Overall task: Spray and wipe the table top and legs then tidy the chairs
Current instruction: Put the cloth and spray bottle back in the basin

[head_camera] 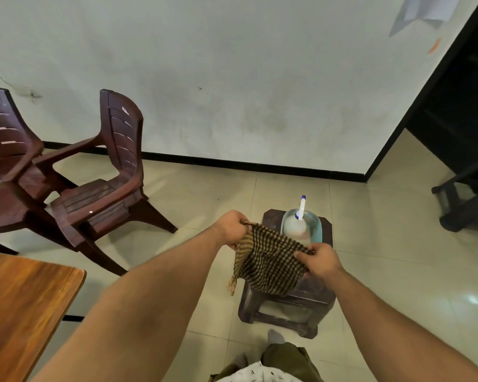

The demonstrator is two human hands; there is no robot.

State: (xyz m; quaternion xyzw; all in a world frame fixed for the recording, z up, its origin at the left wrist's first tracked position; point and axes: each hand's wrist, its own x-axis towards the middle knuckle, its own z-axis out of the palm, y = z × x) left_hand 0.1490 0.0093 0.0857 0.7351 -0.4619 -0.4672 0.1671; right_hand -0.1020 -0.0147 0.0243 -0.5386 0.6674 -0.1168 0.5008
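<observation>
Head view, centre frame: left hand (231, 228) and right hand (319, 260) each pinch an edge of the checked cloth (268, 261) above the stool (293, 312). The spray bottle (298, 221) stands just beyond in a basin (317, 232) (perhaps holding water). Best fold the cloth into a pad before wiping the wooden table (25, 299), lower left.

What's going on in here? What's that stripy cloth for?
A person is getting ready to clean. Their left hand and right hand each grip an edge of the checked cloth, holding it spread over a small dark stool. A spray bottle sits in a pale blue tub on that stool. The wooden table is off to the left, with the near brown chair and the far brown chair behind it.
</observation>
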